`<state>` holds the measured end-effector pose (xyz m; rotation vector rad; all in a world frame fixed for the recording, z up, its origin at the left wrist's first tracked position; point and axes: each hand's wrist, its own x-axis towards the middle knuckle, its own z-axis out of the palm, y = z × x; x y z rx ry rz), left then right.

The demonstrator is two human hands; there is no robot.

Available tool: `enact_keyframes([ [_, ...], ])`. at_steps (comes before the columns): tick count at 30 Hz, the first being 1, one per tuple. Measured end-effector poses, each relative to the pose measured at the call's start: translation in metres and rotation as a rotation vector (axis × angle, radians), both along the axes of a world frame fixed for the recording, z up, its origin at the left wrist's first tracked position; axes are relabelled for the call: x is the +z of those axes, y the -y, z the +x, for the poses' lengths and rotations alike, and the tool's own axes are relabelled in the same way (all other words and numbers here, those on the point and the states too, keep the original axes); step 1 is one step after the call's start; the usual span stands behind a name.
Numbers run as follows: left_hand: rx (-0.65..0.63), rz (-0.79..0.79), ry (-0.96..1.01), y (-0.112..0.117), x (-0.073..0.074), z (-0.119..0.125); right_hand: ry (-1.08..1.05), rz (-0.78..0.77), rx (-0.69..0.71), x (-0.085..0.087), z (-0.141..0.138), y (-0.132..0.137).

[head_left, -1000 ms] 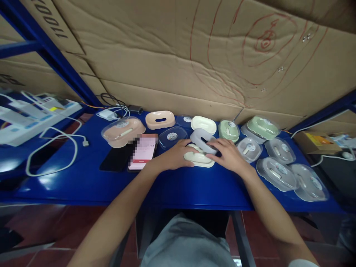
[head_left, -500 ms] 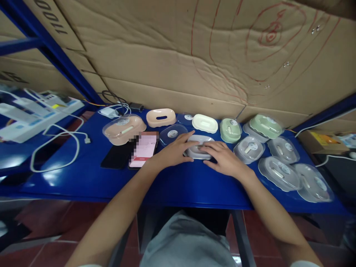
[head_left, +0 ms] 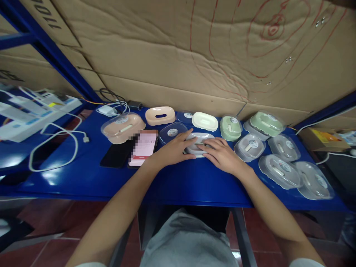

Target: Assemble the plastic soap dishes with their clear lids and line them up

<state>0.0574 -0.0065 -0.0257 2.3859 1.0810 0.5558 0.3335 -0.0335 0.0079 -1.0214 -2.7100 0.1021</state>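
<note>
Midway along the table lies a grey oval piece [head_left: 198,138] that looks like a soap dish, with a slot in its top and a pale rim showing along its near edge. My left hand [head_left: 178,149] grips its left end, thumb at the near side and fingers over the top. From the right, my right hand [head_left: 222,154] holds the other end, fingertips reaching to the slot. Fingers hide part of the dish. Just behind and left is a clear lid [head_left: 172,134] with a round sticker. A cream tray [head_left: 205,121] rests beyond the dish.
On the right stand several grey dishes under clear lids [head_left: 279,170], with green ones [head_left: 230,128] behind. At left are a lidded peach dish [head_left: 124,128], an unlidded peach piece [head_left: 160,116], a lit phone [head_left: 143,148], a black slab [head_left: 115,155] and a power strip [head_left: 41,115].
Both hands stay on the grey dish, which appears slightly raised or tilted, its pale near rim now showing more. The right hand has shifted slightly; the whole view moved a little.
</note>
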Motion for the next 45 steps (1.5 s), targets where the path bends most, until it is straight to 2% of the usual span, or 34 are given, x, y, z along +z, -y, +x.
enact_keyframes([
  [3,-0.03,-0.019,-0.011,-0.002,0.0,-0.002,-0.01,-0.027,0.008,-0.002,-0.001,-0.001],
  [7,-0.069,0.039,-0.028,-0.002,-0.001,-0.001,0.001,-0.02,0.017,-0.006,0.0,-0.002],
  [11,-0.051,0.051,-0.052,0.001,0.008,-0.001,0.016,0.006,0.014,-0.008,0.0,-0.003],
  [15,0.13,0.196,0.049,0.0,0.024,-0.013,-0.007,-0.006,0.018,-0.007,-0.001,-0.002],
  [18,0.277,0.213,-0.011,-0.005,0.026,-0.025,-0.021,-0.009,0.02,-0.008,0.0,-0.002],
  [23,0.317,0.124,-0.058,-0.013,0.015,-0.033,-0.038,-0.008,0.028,-0.009,0.001,-0.002],
  [25,0.319,0.124,-0.021,-0.014,0.018,-0.031,-0.043,-0.013,0.035,-0.009,0.001,-0.002],
  [28,0.332,0.149,0.08,-0.009,0.03,-0.025,-0.108,-0.05,0.002,-0.009,-0.001,0.0],
  [30,0.288,0.153,0.184,-0.004,0.037,-0.02,-0.181,-0.091,-0.045,-0.01,-0.002,0.002],
  [32,0.181,0.119,0.245,0.001,0.041,-0.014,-0.244,-0.097,-0.072,-0.01,-0.002,0.002],
  [34,0.074,0.073,0.224,0.006,0.039,-0.007,-0.27,-0.061,-0.073,-0.011,-0.001,0.001],
  [37,-0.011,0.053,0.156,0.01,0.032,0.001,-0.225,0.005,-0.046,-0.014,0.003,-0.005],
  [41,-0.053,0.097,0.122,0.011,0.027,0.007,-0.177,-0.011,-0.027,-0.021,0.008,-0.013],
  [45,-0.014,0.148,0.064,0.01,0.023,0.009,-0.171,-0.006,-0.052,-0.024,0.008,-0.015],
])
